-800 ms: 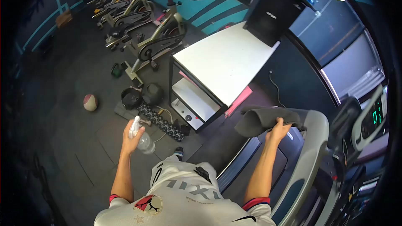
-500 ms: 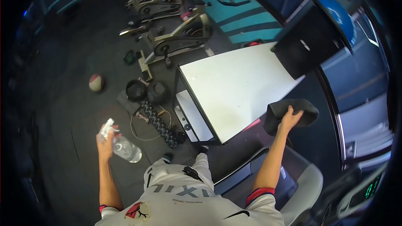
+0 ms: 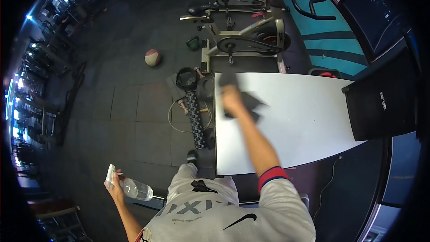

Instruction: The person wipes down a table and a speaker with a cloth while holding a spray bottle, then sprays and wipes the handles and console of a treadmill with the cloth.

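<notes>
Seen from above, the wearer's light shirt (image 3: 215, 224) with dark lettering and light trousers (image 3: 181, 181) fill the bottom centre. Low on the left, the left hand (image 3: 115, 189) is closed around the neck of a clear spray bottle (image 3: 139, 191) with a white trigger head; the bottle is tilted on its side, its base pointing right, and holds clear liquid. The right hand (image 3: 231, 100) reaches forward over the left end of a white-topped table (image 3: 295, 121), its fingers closed on a dark cloth (image 3: 251, 104) that spreads out on both sides of them. Both are blurred, so the exact set of the fingers is unclear, as is whether the cloth touches the tabletop. On the dark floor just left of the table lie a knobbly black roller (image 3: 195, 121), a looped cord (image 3: 169, 116) and a small pink dumbbell (image 3: 182, 106), with a round black container (image 3: 186, 79) beyond them. A large black speaker (image 3: 380, 101) stands at the table's right end. Farther off are a red-and-cream ball (image 3: 152, 57), a green kettlebell (image 3: 193, 43) and a row of exercise bikes (image 3: 253, 45) beside a teal striped wall (image 3: 329, 22).
</notes>
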`<state>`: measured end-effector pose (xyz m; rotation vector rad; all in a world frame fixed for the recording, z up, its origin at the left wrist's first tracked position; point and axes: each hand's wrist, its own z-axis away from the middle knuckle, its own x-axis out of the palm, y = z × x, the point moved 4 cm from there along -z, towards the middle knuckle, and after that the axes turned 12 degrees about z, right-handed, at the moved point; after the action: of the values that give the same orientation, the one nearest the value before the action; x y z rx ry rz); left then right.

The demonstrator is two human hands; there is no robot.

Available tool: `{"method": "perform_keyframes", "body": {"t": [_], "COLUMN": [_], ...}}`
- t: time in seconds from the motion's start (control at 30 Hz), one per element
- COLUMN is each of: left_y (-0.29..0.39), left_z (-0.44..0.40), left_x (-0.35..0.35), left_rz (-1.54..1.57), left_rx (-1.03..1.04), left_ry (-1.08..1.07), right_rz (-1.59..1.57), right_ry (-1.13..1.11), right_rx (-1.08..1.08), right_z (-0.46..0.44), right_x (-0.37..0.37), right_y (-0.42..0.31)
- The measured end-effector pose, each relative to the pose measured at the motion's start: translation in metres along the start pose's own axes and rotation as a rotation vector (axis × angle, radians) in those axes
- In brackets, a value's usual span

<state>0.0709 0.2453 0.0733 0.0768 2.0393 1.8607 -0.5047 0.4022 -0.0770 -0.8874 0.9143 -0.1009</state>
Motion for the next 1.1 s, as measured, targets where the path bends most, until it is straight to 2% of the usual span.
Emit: {"method": "perform_keyframes", "body": {"t": [0.03,0.07,0.1,0.13,0.17,0.2,0.27,0.3,0.37,0.4,0.43,0.5,0.53,0.6,0.63,0.67,0.77,0.87,0.97,1.0,1.1], "left_y": [0.004,0.009,0.013,0.017,0.024,0.029,0.028,0.026,0.034,0.042,0.046,0.029,0.042,0.059,0.056,0.058,0.047,0.041,0.038,0.045,0.039], "left_z": [0.006,0.009,0.012,0.015,0.016,0.013,0.002,-0.004,-0.011,-0.012,-0.015,-0.023,-0.023,-0.021,-0.022,-0.024,-0.032,-0.037,-0.032,-0.024,0.0], "left_x": [0.0,0.001,0.002,0.004,0.009,0.013,0.016,0.021,0.051,0.071,0.089,0.125,0.155,0.216,0.245,0.272,0.345,0.393,0.416,0.418,0.42], "left_rz": [0.045,0.091,0.138,0.184,0.226,0.277,0.313,0.344,0.339,0.335,0.324,0.187,0.18,0.138,0.106,0.07,-0.044,-0.138,-0.177,-0.285,-0.385], "left_rx": [0.015,0.033,0.047,0.056,0.062,0.068,0.077,0.075,0.126,0.138,0.15,0.082,0.113,0.181,0.217,0.236,0.286,0.115,0.167,0.177,0.162], "left_ry": [0.011,0.021,0.026,0.035,0.042,0.041,-0.045,-0.084,-0.158,-0.207,-0.254,-0.436,-0.522,-0.719,-0.825,-0.849,-0.851,-0.891,-0.847,-0.839,-0.92], "right_rz": [0.055,-0.116,-0.205,-0.556,-0.697,-0.744,-0.78,-0.765,-0.691,-0.675,-0.712,-0.712,-0.882,-0.924,-0.949,-0.9,-0.884,-0.951,-0.989,-1.003,-0.994], "right_ry": [0.086,-0.027,0.004,-0.263,-0.235,-0.201,-0.183,-0.205,-0.109,0.195,0.173,0.472,0.554,0.761,0.867,0.966,1.173,1.24,1.251,1.249,1.239], "right_rx": [-0.357,-0.39,-0.465,-0.216,-0.243,-0.154,-0.035,-0.009,0.01,0.026,0.065,0.155,0.16,0.106,0.148,0.206,0.185,0.224,0.274,0.287,0.345], "right_z": [0.029,0.053,0.062,0.087,0.09,0.096,0.115,0.127,0.14,0.151,0.164,0.188,0.219,0.268,0.292,0.316,0.373,0.405,0.421,0.422,0.424], "right_x": [0.056,0.089,0.133,0.135,0.161,0.166,0.135,0.101,0.051,0.03,-0.004,-0.051,-0.083,-0.128,-0.144,-0.157,-0.18,-0.187,-0.194,-0.198,-0.218], "right_y": [-0.058,-0.109,-0.136,-0.174,-0.189,-0.196,-0.208,-0.199,-0.161,-0.135,-0.111,-0.029,-0.022,0.017,0.029,0.046,0.083,0.116,0.152,0.165,0.205]}}
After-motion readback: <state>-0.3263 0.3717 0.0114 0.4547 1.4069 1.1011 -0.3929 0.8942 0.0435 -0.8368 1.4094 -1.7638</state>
